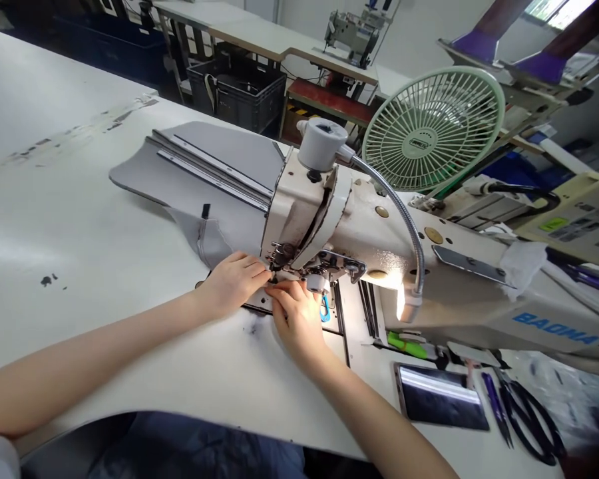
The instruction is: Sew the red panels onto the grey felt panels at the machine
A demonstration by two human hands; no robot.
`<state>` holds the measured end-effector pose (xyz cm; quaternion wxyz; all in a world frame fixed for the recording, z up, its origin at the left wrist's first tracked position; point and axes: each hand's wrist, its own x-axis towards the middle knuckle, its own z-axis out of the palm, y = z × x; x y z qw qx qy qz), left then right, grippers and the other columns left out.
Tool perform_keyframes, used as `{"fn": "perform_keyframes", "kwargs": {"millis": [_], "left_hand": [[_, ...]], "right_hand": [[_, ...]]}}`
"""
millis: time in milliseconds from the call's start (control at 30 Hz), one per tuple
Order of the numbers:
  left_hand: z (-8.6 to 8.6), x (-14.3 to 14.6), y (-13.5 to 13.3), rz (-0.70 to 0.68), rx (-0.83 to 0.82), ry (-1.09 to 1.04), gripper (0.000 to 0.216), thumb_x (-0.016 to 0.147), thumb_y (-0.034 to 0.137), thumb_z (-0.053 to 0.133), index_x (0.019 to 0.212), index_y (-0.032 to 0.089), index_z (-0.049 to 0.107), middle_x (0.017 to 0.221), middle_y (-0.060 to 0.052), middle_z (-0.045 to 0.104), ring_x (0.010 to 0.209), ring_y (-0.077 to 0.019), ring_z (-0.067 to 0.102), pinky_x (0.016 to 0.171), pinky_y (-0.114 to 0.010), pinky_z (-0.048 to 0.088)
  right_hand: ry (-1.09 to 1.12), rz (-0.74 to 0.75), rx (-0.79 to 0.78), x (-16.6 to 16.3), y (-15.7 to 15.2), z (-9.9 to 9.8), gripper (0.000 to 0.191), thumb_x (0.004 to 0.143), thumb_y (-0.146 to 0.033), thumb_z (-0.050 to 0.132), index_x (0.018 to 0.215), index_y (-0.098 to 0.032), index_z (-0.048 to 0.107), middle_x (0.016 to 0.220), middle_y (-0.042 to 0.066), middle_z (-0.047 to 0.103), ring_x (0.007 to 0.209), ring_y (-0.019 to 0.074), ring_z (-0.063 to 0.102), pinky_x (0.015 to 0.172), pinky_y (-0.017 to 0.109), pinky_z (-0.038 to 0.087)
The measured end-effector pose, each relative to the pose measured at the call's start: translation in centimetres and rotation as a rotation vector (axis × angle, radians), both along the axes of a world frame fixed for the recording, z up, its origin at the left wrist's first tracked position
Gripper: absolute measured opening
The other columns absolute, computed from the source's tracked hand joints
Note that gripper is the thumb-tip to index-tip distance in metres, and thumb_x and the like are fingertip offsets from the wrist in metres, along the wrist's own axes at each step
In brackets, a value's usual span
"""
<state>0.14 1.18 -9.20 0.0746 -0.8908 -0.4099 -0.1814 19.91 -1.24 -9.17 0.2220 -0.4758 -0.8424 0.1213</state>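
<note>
Rested left hand (232, 283) beside right hand (299, 316) at sewing head (289, 206), could not tell whether pinching, with grey panel (234, 216) extending forward-left, nearer left hand.

Passage lies open over the left tabletop (104, 266); the sewing machine (374, 233) blocks the right.

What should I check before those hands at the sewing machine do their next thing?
1. Left hand and right hand well back from the sewing machine's needle end: not ok, fingertips are close to it.
2. Lamp lit: ok, it glows.
3. Grey cloth flat all over: not ok, it is rumpled near the left hand.
4. Scissors away from both hands: ok, they lie off to the right.
5. Needle threaded: cannot tell, too small to see.
</note>
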Motion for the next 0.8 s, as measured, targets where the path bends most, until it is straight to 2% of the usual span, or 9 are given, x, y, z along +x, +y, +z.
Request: {"fn": "perform_keyframes", "kwargs": {"millis": [100,233,467,567,700,800], "left_hand": [[0.0,0.1,0.2,-0.008,0.057,-0.025,0.019,0.093,0.008,0.048,0.098,0.016,0.065,0.086,-0.003,0.067,0.086,-0.0179,0.06,0.079,-0.033,0.041],[0.0,0.3,0.5,0.005,0.041,0.002,0.015,0.091,0.008,0.051,0.086,0.016,0.064,0.086,-0.003,0.067,0.083,-0.0182,0.058,0.079,-0.034,0.04],[-0.5,0.3,0.3,-0.01,0.009,0.005,0.018,0.091,0.008,0.05,0.079,0.016,0.061,0.08,-0.002,0.065,0.083,-0.0173,0.057,0.077,-0.033,0.038],[-0.4,0.1,0.0,-0.016,-0.011,0.003,0.019,0.091,0.008,0.049,0.083,0.017,0.064,0.085,-0.003,0.069,0.086,-0.0171,0.058,0.078,-0.033,0.038],[2.0,-1.2,1.9,0.017,-0.1,0.004,0.02,0.092,0.013,0.049,0.088,0.019,0.068,0.089,-0.003,0.072,0.092,-0.0182,0.061,0.087,-0.036,0.039],[4.5,-3.0,5.7,0.181,-0.14,0.057,0.023,0.09,0.017,0.047,0.095,0.016,0.07,0.107,-0.011,0.071,0.11,-0.0249,0.058,0.093,-0.04,0.039]], "right_hand": [[0.004,0.015,-0.017,0.0,0.1,0.2,0.025,0.097,-0.018,0.051,0.11,-0.027,0.071,0.106,0.003,0.07,0.096,0.0197,0.058,0.075,0.034,0.031],[0.01,0.023,-0.023,0.0,0.1,0.2,0.024,0.098,-0.019,0.05,0.108,-0.027,0.07,0.106,0.004,0.07,0.098,0.0207,0.058,0.076,0.035,0.031],[0.019,0.043,-0.021,-0.1,0.1,0.3,0.024,0.098,-0.017,0.049,0.105,-0.027,0.07,0.107,0.003,0.07,0.097,0.0209,0.059,0.082,0.036,0.033],[0.02,0.056,-0.025,-0.1,0.3,0.4,0.026,0.098,-0.018,0.047,0.105,-0.026,0.07,0.106,0.004,0.069,0.097,0.0217,0.06,0.084,0.037,0.034],[0.052,0.076,-0.028,0.0,0.5,0.3,0.027,0.097,-0.016,0.045,0.104,-0.024,0.07,0.103,0.005,0.069,0.095,0.0217,0.061,0.084,0.038,0.036],[0.078,0.093,-0.016,0.2,0.6,0.0,0.027,0.097,-0.015,0.045,0.105,-0.024,0.069,0.102,0.005,0.068,0.095,0.0219,0.061,0.082,0.037,0.037]]}}
